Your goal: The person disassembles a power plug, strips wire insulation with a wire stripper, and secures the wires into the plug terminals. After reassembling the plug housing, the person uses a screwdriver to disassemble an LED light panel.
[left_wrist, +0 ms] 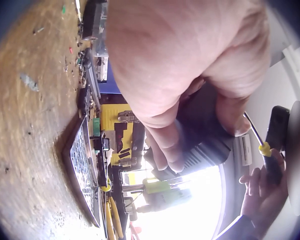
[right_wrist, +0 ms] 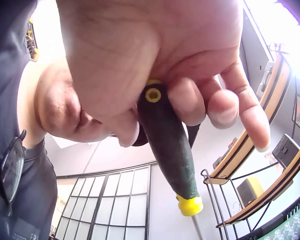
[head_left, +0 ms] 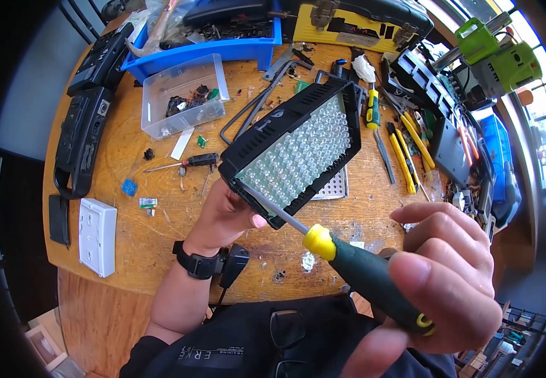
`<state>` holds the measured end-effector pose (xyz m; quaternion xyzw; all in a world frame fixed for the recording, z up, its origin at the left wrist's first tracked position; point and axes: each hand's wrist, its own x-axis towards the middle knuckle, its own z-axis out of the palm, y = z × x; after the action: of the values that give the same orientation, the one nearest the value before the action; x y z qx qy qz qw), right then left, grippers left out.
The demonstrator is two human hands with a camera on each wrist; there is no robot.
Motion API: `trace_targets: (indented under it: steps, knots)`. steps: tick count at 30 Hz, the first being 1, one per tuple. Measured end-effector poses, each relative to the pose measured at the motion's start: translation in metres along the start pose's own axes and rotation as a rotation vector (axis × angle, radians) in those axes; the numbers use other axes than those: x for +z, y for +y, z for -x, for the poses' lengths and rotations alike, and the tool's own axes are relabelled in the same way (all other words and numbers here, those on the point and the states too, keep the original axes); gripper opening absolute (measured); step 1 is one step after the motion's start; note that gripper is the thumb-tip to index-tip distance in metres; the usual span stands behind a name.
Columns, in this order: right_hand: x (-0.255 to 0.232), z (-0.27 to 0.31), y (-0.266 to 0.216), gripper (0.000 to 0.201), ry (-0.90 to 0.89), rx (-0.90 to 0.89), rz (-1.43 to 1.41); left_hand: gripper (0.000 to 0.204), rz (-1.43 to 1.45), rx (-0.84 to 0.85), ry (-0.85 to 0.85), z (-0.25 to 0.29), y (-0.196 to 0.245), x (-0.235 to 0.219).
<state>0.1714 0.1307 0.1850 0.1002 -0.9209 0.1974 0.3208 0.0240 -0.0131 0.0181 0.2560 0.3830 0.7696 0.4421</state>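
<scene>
My left hand (head_left: 222, 217) grips a black LED light (head_left: 304, 151) by its lower left corner, tilted above the bench. Rows of clear bulbs on its face point up towards the head camera. In the left wrist view, the thumb and fingers of that hand (left_wrist: 185, 60) wrap the dark housing (left_wrist: 205, 112). A screwdriver (head_left: 367, 271) with a dark green handle and yellow collar is in my right hand (head_left: 452, 277), pinched near the handle's end between thumb and index finger. Its shaft overlaps the light's near short edge. The other right fingers are loosely spread.
A clear plastic box (head_left: 184, 94) of scraps stands before a blue bin (head_left: 203, 57). A small screwdriver (head_left: 200, 160) and a white plastic cover (head_left: 98, 236) lie at the left. Pliers and cutters (head_left: 405, 160) lie right, below a green drill stand (head_left: 500, 63). A perforated metal piece (head_left: 334, 188) sits under the light.
</scene>
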Motion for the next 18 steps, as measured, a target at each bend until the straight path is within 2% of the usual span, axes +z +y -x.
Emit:
trace_targets:
  steps: [2, 6, 8, 9, 10, 11, 13, 14, 16, 18]
  knots:
    - [-0.011, -0.002, -0.002, 0.066, -0.152, 0.036, 0.019, 0.070, -0.003, 0.000, -0.005, 0.000, 0.000, 0.000]
    - [-0.010, -0.004, 0.010, 0.067, -0.226, -0.076, 0.024, 0.071, 0.005, 0.008, 0.007, 0.000, 0.001, 0.001]
    - [0.010, -0.021, 0.011, 0.035, 0.211, -0.370, -0.014, 0.071, 0.001, 0.022, 0.010, -0.001, 0.003, 0.005]
    - [0.021, -0.013, 0.010, 0.038, 0.325, -0.304, -0.130, 0.072, 0.014, 0.045, 0.012, -0.002, 0.004, 0.007]
    - [0.027, -0.013, 0.009, 0.038, 0.325, -0.305, -0.130, 0.072, 0.026, 0.068, 0.014, -0.002, 0.005, 0.008]
    - [0.032, -0.013, 0.008, 0.038, 0.430, -0.314, -0.123, 0.072, 0.026, 0.068, 0.014, -0.001, 0.005, 0.007]
    - [0.038, -0.015, 0.005, 0.039, 0.576, -0.279, -0.126, 0.074, 0.014, -0.034, 0.009, 0.002, 0.006, 0.001]
    - [0.034, -0.011, 0.008, 0.035, 0.562, -0.244, -0.116, 0.074, 0.014, -0.033, 0.009, 0.002, 0.006, 0.002]
    - [-0.011, -0.001, 0.004, 0.062, -0.146, -0.033, -0.086, 0.076, -0.015, 0.034, 0.002, 0.000, 0.005, 0.004]
    - [-0.013, -0.001, -0.003, 0.058, -0.193, 0.028, -0.093, 0.078, -0.018, 0.030, 0.011, 0.000, 0.002, 0.001]
